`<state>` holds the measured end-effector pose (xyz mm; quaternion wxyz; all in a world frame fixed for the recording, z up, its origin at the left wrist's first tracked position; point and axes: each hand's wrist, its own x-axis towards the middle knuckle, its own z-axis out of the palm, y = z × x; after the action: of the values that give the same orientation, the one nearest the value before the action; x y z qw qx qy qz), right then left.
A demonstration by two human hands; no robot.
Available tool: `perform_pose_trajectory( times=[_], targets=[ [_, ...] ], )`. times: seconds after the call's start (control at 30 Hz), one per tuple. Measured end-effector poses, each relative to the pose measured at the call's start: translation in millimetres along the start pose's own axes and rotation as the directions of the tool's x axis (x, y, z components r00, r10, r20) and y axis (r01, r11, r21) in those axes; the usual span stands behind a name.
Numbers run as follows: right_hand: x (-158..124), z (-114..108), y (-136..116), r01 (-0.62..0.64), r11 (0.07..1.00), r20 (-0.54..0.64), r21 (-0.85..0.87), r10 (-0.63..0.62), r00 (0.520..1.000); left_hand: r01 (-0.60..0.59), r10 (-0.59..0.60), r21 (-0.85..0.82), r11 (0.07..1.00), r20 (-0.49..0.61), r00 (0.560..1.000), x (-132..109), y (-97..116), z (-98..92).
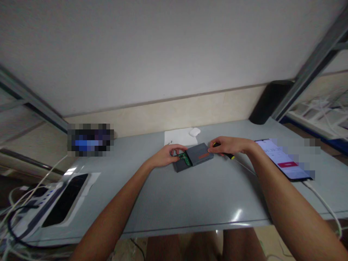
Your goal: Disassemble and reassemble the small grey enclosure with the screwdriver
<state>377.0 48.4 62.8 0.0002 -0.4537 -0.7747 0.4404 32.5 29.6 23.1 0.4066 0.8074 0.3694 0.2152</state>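
Note:
A grey electronics case [200,154] lies partly open on the table, its two parts slid apart. Between them, toward the left, a green circuit board [187,159] shows. My left hand [169,155] grips the left part of the case, fingers curled over its far edge and the thumb by the board. At the right end of the case, the fingers of my right hand [221,146] touch its edge. Tucked in that same hand is a black and yellow screwdriver [231,156], its handle pointing to the right; most of it is hidden by the fingers.
Behind the case lies white paper [179,137] bearing several tiny dark pieces and a rounded white object [194,132]. A lit tablet or phone [282,159] with a cable is at right. A black cylinder [270,103], dark phone [66,201] and power strip [40,204] stand around.

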Motion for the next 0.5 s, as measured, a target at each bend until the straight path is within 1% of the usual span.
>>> perform_pose_trajectory(
  times=[0.07, 0.17, 0.2, 0.27, 0.33, 0.4, 0.43, 0.47, 0.5],
  targets=[
    [-4, -4, 7, -0.024, 1.000, 0.010, 0.017, 0.024, 1.000, 0.000, 0.000, -0.024, 1.000, 0.017, 1.000, 0, -1, -1.6],
    [-14, -11, 16, -0.079, 0.996, -0.014, 0.035, 0.079, 0.997, -0.007, 0.009, -0.059, 0.998, 0.027, 1.000, 1, -3, -3.0],
    [-18, -13, 17, -0.079, 0.995, -0.023, 0.054, 0.080, 0.997, -0.008, 0.010, -0.069, 0.998, 0.026, 1.000, 1, -3, -3.1],
    [-24, -14, 16, -0.025, 0.989, -0.044, 0.148, 0.032, 0.999, -0.008, 0.010, -0.084, 0.996, 0.020, 1.000, 1, -4, -2.8],
    [-24, -11, 8, 0.098, 0.951, -0.125, 0.295, -0.063, 0.990, -0.009, 0.010, -0.095, 0.995, 0.012, 1.000, 1, -5, -2.0],
    [-14, -3, -5, 0.213, 0.874, -0.271, 0.437, -0.097, 0.958, -0.017, 0.018, -0.120, 0.993, 0.005, 1.000, 1, -7, -0.9],
    [-7, 3, -13, 0.264, 0.836, -0.375, 0.480, -0.076, 0.924, -0.022, 0.023, -0.137, 0.990, 0.001, 1.000, 2, -8, -0.2],
    [2, 10, -21, 0.335, 0.793, -0.501, 0.509, -0.043, 0.864, -0.028, 0.028, -0.155, 0.988, -0.004, 1.000, 2, -9, 0.4],
    [11, 17, -29, 0.400, 0.759, -0.598, 0.514, -0.017, 0.802, -0.034, 0.032, -0.166, 0.986, -0.012, 0.999, 2, -10, 1.2]
  ],
)
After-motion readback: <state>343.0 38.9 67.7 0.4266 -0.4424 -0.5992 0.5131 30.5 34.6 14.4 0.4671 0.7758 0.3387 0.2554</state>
